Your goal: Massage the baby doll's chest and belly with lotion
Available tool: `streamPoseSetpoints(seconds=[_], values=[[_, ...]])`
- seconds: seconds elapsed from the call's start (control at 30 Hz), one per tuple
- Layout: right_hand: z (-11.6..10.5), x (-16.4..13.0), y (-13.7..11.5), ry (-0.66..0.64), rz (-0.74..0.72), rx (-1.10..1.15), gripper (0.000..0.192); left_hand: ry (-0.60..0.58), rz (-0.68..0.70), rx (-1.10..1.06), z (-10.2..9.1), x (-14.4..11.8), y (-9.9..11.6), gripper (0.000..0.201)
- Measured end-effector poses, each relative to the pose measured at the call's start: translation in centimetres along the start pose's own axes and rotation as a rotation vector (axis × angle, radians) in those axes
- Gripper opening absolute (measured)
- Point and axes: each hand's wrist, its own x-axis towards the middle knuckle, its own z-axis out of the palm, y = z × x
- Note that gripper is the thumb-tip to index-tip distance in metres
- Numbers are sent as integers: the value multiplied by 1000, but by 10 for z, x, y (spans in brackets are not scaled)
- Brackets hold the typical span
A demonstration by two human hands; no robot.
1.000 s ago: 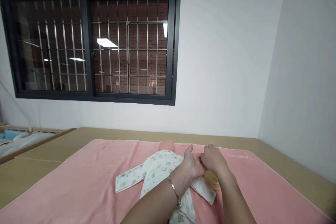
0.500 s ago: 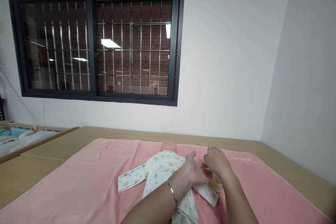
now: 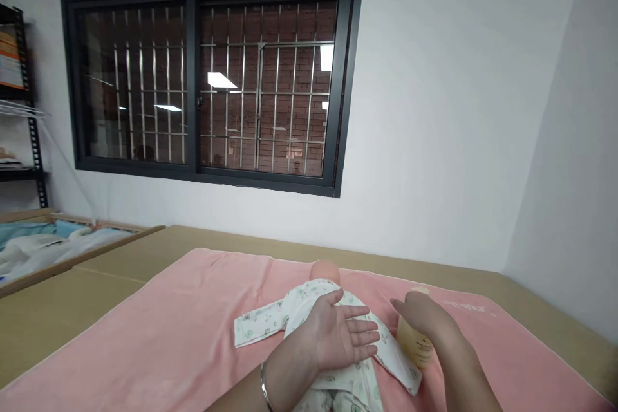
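While left hand (image 3: 340,338) spreads wide, right hand (image 3: 427,315) curls at bottle (image 3: 410,344)

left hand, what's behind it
Behind the left hand is a printed white garment, visible around the fingers; the part directly behind the palm is covered and can't be seen.

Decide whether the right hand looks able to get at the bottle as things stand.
Probably yes: the right hand covers part of the bottle, nothing visible lies between them, and the open left hand is off to one side.
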Motion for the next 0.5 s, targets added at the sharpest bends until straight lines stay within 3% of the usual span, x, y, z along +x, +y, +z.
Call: streamPoseSetpoints(seconds=[0.13, 0.27, 0.37, 0.5], values=[[2, -14, -22, -35, -49, -95, 38, 15, 87, -16, 3, -26, 16, 59], [0, -52, -49, 62, -150, -135, 45, 136, 175, -60, 6, -40, 24, 50], [6, -86, -73, 260, -477, -55, 60, 191, 198, -119, 13, -51, 21, 46], [27, -119, -103, 480, -834, 50, 64, -52, 174, -127, 30, -77, 9, 47]])
